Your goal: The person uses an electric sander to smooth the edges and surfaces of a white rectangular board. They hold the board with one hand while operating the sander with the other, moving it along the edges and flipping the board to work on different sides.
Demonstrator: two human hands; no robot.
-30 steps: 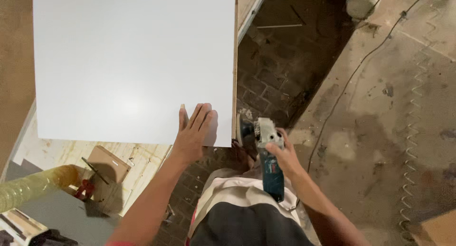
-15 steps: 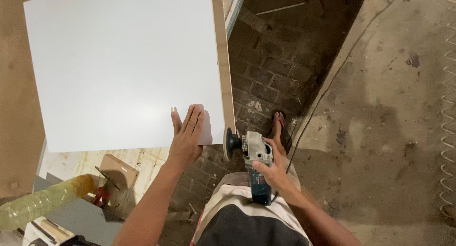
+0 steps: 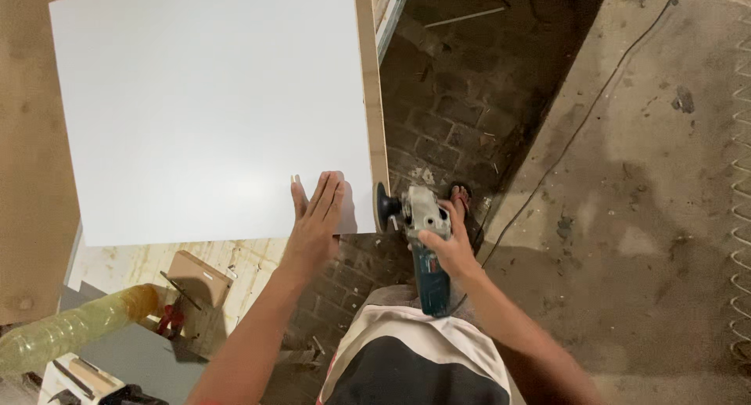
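Grinder at the corner of the white panel

Now I see my left hand (image 3: 317, 217) lying flat with fingers spread on the white panel (image 3: 211, 108), near its lower right corner. My right hand (image 3: 442, 245) has its grip closed around the angle grinder (image 3: 418, 241), just right of that corner; the disc touches the panel's wooden edge. Below the panel lies a pale surface (image 3: 141, 260) with a yellow hose (image 3: 70, 331).

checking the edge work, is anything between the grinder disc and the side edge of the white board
Nothing visible. The right hand holds the angle grinder with its disc right beside the white board's side edge near the corner; the left hand lies flat on top, clear of it.
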